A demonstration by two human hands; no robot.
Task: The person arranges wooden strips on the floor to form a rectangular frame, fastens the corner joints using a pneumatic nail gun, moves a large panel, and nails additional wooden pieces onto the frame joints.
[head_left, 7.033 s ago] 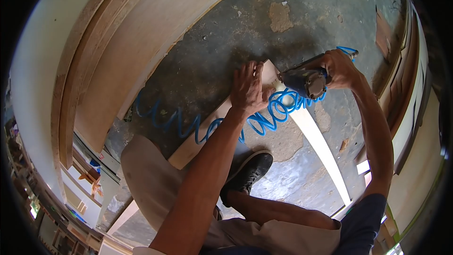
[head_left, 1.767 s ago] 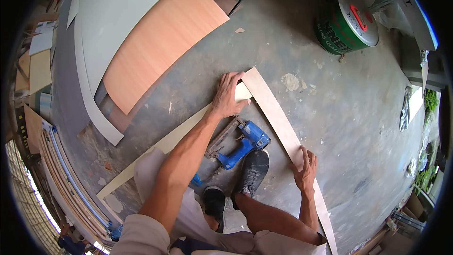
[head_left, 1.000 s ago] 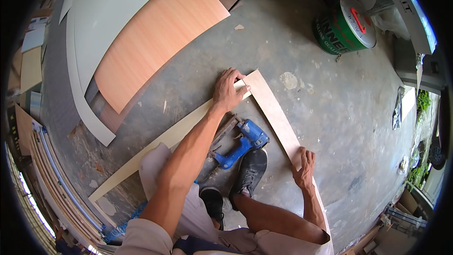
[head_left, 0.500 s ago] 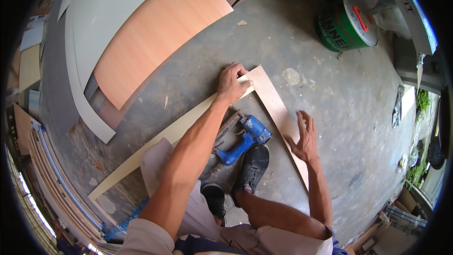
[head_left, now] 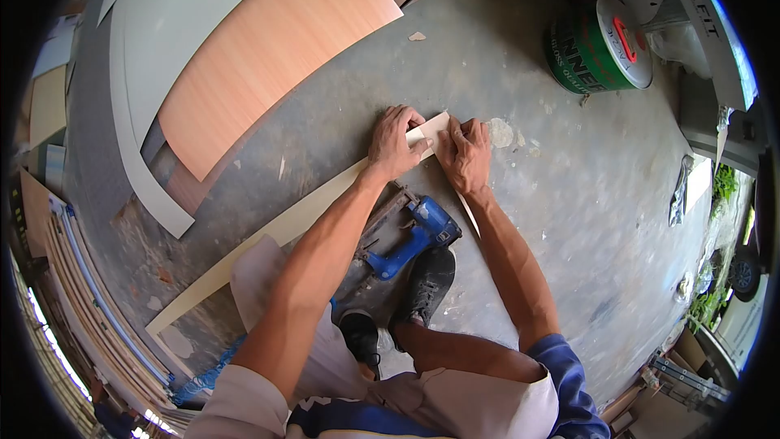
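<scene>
Two pale wooden strips meet in a corner on the concrete floor. My left hand (head_left: 394, 145) is closed around the upper end of the long left strip (head_left: 276, 229), its thumb on the top near the joint. The right strip (head_left: 439, 122) is gripped at the same corner by my right hand (head_left: 466, 154), fingers over its outer edge; my right forearm hides most of its length. Between the strips, beside my shoe, lies a blue air nail gun (head_left: 429, 225), touched by neither hand.
A wood-grain sheet (head_left: 280, 53) rests at the upper left with a pale panel (head_left: 191, 16). A green paint can (head_left: 581, 53) stands at the upper right. Long strips (head_left: 89, 293) are stacked at far left. My black shoe (head_left: 426, 284) stands by the nail gun.
My right hand has moved up along the right strip to the corner and closed on it. My left hand keeps its grip at the joint.
</scene>
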